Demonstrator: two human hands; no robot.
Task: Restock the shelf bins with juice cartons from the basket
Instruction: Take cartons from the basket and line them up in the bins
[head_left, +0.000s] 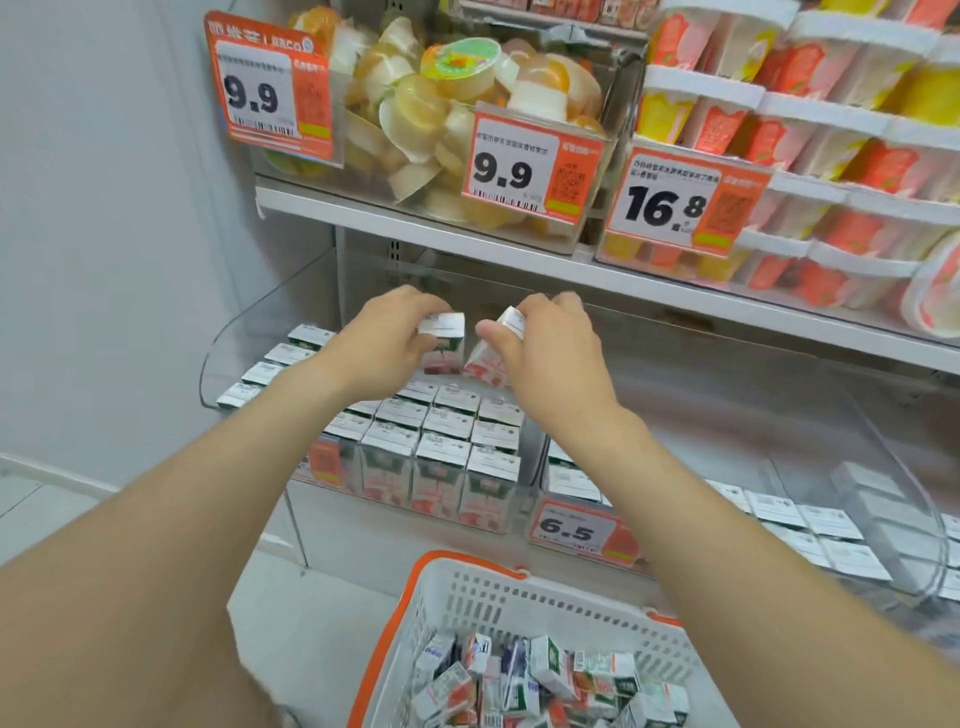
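Two juice cartons are in your hands over the clear shelf bin (234, 332). Your left hand (379, 338) has its fingers curled round one upright carton (442, 340). Your right hand (550, 358) pinches a tilted carton (491, 358) just beside it. Both are above the packed rows of cartons (447, 431) in that bin. Your hands hide their bases, so it's hard to tell whether they touch the row beneath. Below, the white basket (467, 564) with its orange rim holds a loose heap of cartons (550, 675).
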